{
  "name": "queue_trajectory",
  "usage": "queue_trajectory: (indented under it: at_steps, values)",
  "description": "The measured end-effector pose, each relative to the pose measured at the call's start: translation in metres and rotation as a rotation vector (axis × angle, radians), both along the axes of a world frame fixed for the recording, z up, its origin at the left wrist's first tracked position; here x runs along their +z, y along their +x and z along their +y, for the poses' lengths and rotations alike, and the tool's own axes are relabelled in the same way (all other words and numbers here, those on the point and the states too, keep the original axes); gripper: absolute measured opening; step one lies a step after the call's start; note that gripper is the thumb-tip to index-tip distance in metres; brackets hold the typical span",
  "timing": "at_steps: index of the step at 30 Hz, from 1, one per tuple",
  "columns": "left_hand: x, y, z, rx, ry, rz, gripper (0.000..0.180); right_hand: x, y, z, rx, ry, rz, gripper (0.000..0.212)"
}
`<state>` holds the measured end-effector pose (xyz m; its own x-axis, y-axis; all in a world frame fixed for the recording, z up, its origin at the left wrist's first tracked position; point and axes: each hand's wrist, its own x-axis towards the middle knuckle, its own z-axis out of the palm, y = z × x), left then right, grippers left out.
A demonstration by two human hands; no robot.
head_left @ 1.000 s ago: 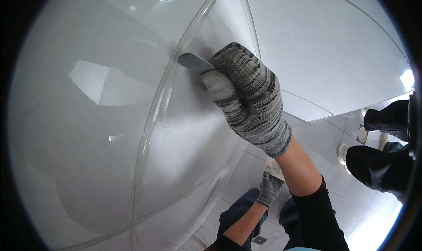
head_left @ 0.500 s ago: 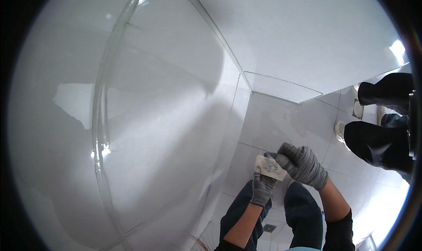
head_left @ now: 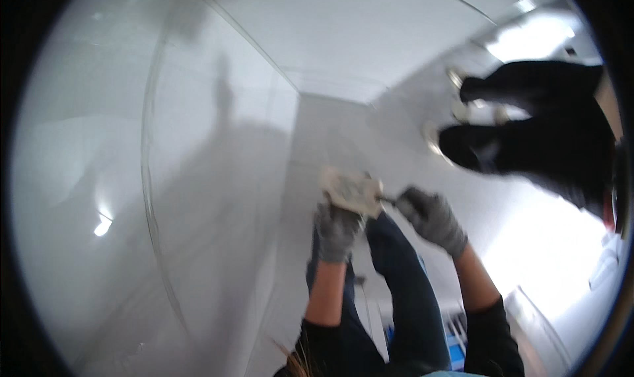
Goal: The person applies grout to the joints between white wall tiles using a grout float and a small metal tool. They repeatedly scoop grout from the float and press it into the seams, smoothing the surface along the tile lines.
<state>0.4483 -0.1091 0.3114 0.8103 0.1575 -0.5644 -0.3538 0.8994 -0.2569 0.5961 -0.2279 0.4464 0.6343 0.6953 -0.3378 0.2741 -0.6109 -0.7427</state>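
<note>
My left hand (head_left: 338,232), in a grey knit glove, grips a pale, roughly rectangular board (head_left: 338,182) from its near side. Grey smears or lumps of some material lie on the board; blur hides what they are. To the right, my right hand (head_left: 432,220), gloved alike, is closed round a thin dark tool (head_left: 388,199). The tool points left and its end meets the board's right edge; the exact shape of its tip is blurred. Both hands are held in front of my legs.
A glossy pale wall (head_left: 205,179) fills the left side and meets another white panel (head_left: 370,34) at a corner. Another person's dark-clad legs (head_left: 541,133) stand at the right on grey floor tiles (head_left: 323,129). Something blue (head_left: 456,354) shows behind my legs.
My view has swung to the right, so the wall corner and my hands appear farther left. My right hand has drawn away from the board, and the thin tool now shows between them.
</note>
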Motion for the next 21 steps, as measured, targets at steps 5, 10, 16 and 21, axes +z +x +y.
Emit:
queue_trajectory:
  at_steps: [5,10,16,21]
  values:
    - [0.176,-0.004,0.025,-0.106,0.324,-0.105,0.063,0.127,-0.016,-0.003,-0.025,0.086,0.017,0.020]
    - [0.342,-0.034,0.038,-0.210,0.432,-0.152,0.065,0.281,-0.055,0.004,0.069,0.018,-0.034,0.023]
    - [0.420,-0.045,0.036,-0.209,0.317,-0.166,0.065,0.354,-0.064,-0.008,0.120,-0.020,-0.081,0.023]
    - [0.459,-0.074,0.017,-0.202,0.305,-0.156,0.062,0.383,-0.095,-0.026,0.157,0.038,-0.183,0.022]
